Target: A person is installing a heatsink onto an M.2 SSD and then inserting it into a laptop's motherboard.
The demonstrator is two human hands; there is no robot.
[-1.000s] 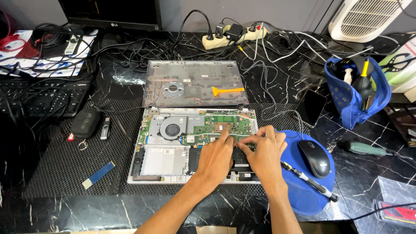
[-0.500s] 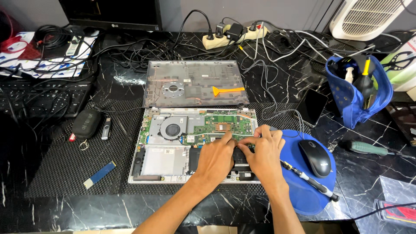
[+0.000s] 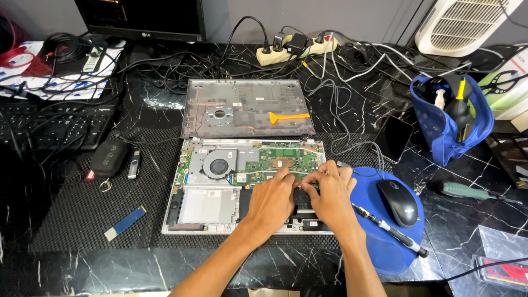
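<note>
An opened laptop (image 3: 203, 198) lies on a black mesh mat, its green board and round fan (image 3: 219, 164) exposed. My left hand (image 3: 272, 199) and my right hand (image 3: 331, 192) rest side by side on the laptop's lower right part. Their fingertips meet over a small part near the board's lower edge; what they pinch is hidden. The removed grey bottom cover (image 3: 242, 113) lies just behind the laptop, with an orange pry tool (image 3: 289, 116) on it.
A blue mouse pad (image 3: 390, 247) at the right carries a black mouse (image 3: 398, 202) and a screwdriver (image 3: 388, 230). A blue tool bag (image 3: 448, 118), a phone (image 3: 395, 137), a green-handled screwdriver (image 3: 465, 191), a keyboard (image 3: 47, 127), a power strip (image 3: 297, 48) and tangled cables surround the mat.
Both hands have stayed on the laptop's lower right part, with only slight finger shifts. Nothing else has moved.
</note>
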